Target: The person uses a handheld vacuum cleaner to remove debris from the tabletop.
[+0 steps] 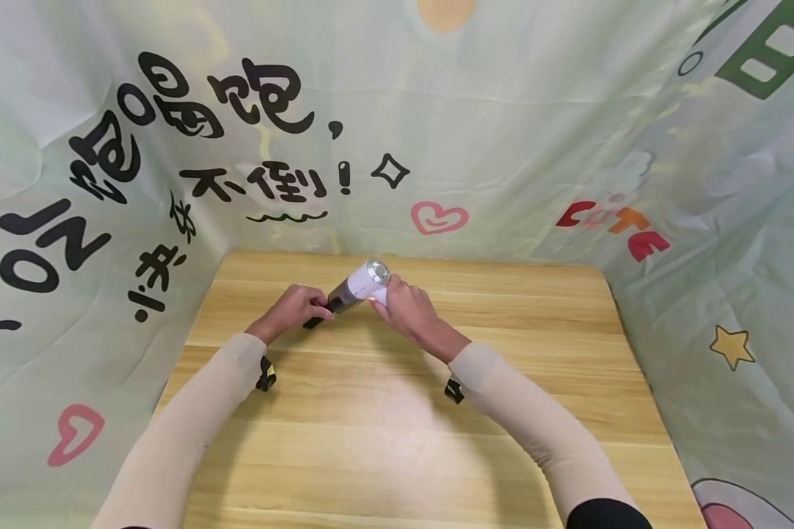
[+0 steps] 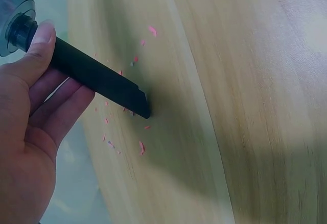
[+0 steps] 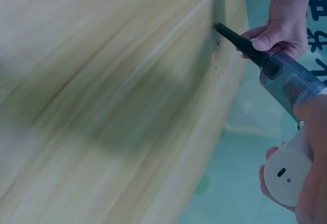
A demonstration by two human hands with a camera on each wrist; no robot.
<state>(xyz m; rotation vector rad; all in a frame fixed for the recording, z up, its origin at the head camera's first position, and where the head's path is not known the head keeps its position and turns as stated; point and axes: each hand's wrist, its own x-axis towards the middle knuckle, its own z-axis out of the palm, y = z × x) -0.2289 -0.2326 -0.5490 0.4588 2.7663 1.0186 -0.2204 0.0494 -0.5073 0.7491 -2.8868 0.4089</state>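
Observation:
A handheld vacuum (image 1: 365, 282) with a white body and a clear dust chamber (image 3: 292, 79) is held tilted over the wooden table. My right hand (image 1: 410, 307) grips its white handle (image 3: 289, 170). My left hand (image 1: 295, 308) pinches the black nozzle (image 2: 94, 75) near the chamber, thumb on top and fingers beneath. In the left wrist view the nozzle's slanted tip is at the table surface, among small pink and dark scraps (image 2: 142, 147). Those scraps (image 3: 213, 55) also show around the tip in the right wrist view.
The wooden table (image 1: 370, 441) has its far edge close beyond the vacuum. A printed cloth (image 1: 503, 147) with lettering, hearts and a star hangs behind the table and along both sides.

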